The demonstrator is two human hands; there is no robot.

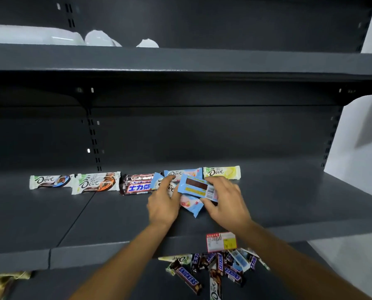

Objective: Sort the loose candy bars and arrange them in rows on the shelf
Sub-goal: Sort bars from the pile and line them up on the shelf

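Candy bars (215, 268) lie in a loose heap on the lower shelf (51, 284), Snickers and Dove wrappers mixed; a price tag (221, 241) sits on the front edge of the middle shelf (94, 224) just above them; on that shelf the right hand (224, 202) pinches a light-blue bar (197, 188), barcode side up, thumb beneath, fingers on top; the left hand (163, 204) lies on a second light-blue bar (191, 205), index finger stretched along it, other fingers hidden, so its grip cannot be told; behind runs a row: two white Dove bars (51, 181), stacked Snickers (136, 184), a blue Dove (184, 172), a yellow Dove (221, 172).
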